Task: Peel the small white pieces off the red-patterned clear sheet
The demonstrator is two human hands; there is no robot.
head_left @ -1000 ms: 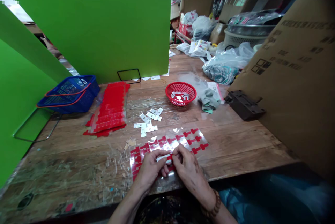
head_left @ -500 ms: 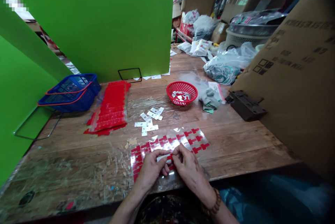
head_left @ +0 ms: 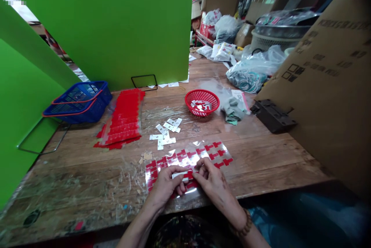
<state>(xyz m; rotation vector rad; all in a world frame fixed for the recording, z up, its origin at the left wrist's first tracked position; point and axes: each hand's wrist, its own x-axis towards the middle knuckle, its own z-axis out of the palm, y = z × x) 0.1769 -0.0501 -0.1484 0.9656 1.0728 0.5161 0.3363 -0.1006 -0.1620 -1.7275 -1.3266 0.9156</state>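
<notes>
Both hands meet low at the near edge of the wooden table (head_left: 261,155). The left hand (head_left: 165,184) and the right hand (head_left: 213,180) pinch a small white strip (head_left: 180,175) between them, fingertips closed on its two ends, the strip lying roughly level just above a clear sheet of red T-shaped stickers (head_left: 203,153). That sheet lies flat on the table, partly under the hands, and reaches away to the right. A beaded bracelet (head_left: 242,226) sits on the right wrist.

A little beyond the sheet, a loose cluster of small white pieces (head_left: 165,134) lies scattered on the wood. Farther back and to the right stands a round red basket (head_left: 202,102) with a few red and white bits inside; I cannot tell what they are. Just beside it, on its right, lies a bunched grey-green cloth (head_left: 233,109), and beyond that a dark hinged block (head_left: 272,115) rests against a big cardboard box (head_left: 333,85).

To the left, a stack of red sheets (head_left: 123,118) lies fanned out, and behind it sits a blue plastic basket (head_left: 78,101) with red handles. A green partition (head_left: 116,24) stands along the back, with bags and boxes piled past its right end.
</notes>
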